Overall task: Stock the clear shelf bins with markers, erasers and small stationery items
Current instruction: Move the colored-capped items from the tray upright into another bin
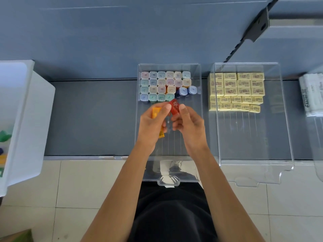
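A tiled floor [87, 189] is seen nearest, in front of the middle clear bin [174, 147], whose front lip juts past the edge of the grey shelf [90, 116]. Both hands are held above the bin's middle. An orange plastic piece [156, 112] is gripped in the curled fingers of the left hand [153, 123]. A red plastic piece [174, 106] with white lettering is pinched by the thumb and curled fingers of the right hand [188, 123], and it is also touched by the left thumb tip. Behind the hands, at the bin's far end, square-capped stationery pieces [161, 82] are stood upright in rows. Just right of the bin, yellow erasers [236, 91] are stacked at the back of a second clear bin [253, 137]. Well left of the middle bin, a white container [31, 119] is set. Farther right than the second bin, white packets [312, 95] are visible.
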